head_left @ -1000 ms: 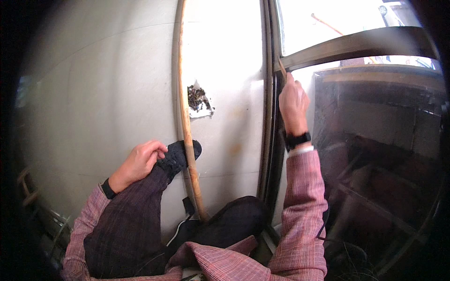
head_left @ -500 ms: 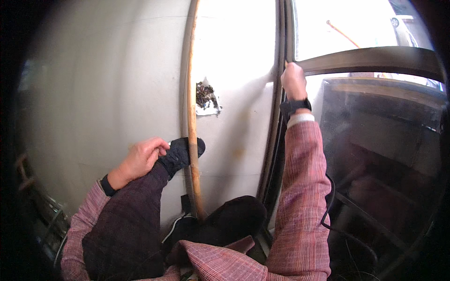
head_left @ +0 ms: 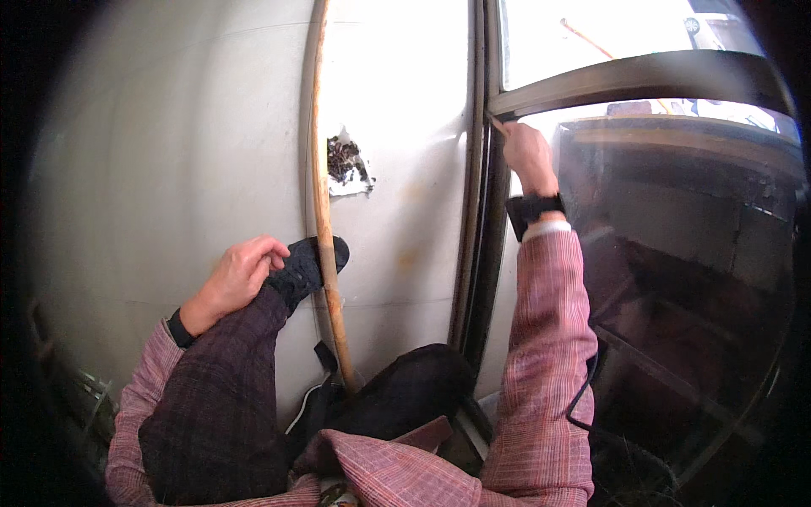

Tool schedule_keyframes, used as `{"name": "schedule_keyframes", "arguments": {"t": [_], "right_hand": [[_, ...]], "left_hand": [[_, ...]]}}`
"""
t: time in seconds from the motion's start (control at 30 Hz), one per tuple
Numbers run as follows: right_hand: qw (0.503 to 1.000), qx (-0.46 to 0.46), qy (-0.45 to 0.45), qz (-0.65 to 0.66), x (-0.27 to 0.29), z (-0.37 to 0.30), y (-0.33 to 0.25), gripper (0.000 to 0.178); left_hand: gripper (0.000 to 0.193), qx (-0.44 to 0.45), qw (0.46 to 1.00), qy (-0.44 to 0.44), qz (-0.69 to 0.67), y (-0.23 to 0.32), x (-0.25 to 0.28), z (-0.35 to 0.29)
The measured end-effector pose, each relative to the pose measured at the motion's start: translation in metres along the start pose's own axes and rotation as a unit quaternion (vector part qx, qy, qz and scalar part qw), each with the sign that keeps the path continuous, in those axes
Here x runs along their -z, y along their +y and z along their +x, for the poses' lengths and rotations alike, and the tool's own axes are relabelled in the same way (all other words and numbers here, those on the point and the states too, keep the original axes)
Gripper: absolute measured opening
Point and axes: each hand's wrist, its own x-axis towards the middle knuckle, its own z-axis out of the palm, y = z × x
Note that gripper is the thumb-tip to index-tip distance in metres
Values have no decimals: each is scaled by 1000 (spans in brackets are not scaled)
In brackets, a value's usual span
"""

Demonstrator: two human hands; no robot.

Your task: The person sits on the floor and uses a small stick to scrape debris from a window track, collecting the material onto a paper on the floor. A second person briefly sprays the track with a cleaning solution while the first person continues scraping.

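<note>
My right hand (head_left: 530,158) is closed round a thin, light-coloured stick (head_left: 498,125). The stick's far end meets the corner of the dark door frame (head_left: 483,194), beside the glazed panel's crossbar (head_left: 642,80). Most of the stick is hidden in my fist, so its exact kind does not show. My left hand (head_left: 241,275) lies over my shin, just left of my dark shoe (head_left: 300,269). Its fingers are curled together, and whatever they may hold cannot be made out. A long wooden pole (head_left: 321,182) crosses in front of the shoe.
Dark debris lies on a torn white sheet (head_left: 348,166) right of the pole, on the pale floor (head_left: 203,127). Lower glass (head_left: 684,245) fills the right side. A black cord (head_left: 583,397) hangs by my right sleeve. Metal bars (head_left: 95,393) stand at the far left.
The whole view has shifted, so floor, pole and frame sit further left and higher. My right hand has drawn slightly back from the frame, showing more of the stick. My left hand stays by the shoe.
</note>
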Motion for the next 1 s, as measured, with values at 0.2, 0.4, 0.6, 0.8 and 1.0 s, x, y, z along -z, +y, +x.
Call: {"name": "schedule_keyframes", "arguments": {"t": [0.2, 0.4, 0.6, 0.8, 1.0], "right_hand": [[999, 9, 37, 17, -24, -1, -3, 36], [996, 34, -57, -65, -3, -51, -8, 58], [998, -22, 15, -62, -14, -13, -2, 51], [991, 57, 120, -36, -43, -62, 12, 31], [998, -30, 1, -49, -53, -132, 4, 34]], "left_hand": [[24, -10, 1000, -3, 9, 4, 1, 2], [22, -2, 1000, 12, 9, -1, 0, -4], [20, -2, 1000, 3, 10, 3, 0, 3], [21, -5, 1000, 9, 3, 3, -2, 4], [21, 0, 1000, 15, -8, 3, -1, 4]]}}
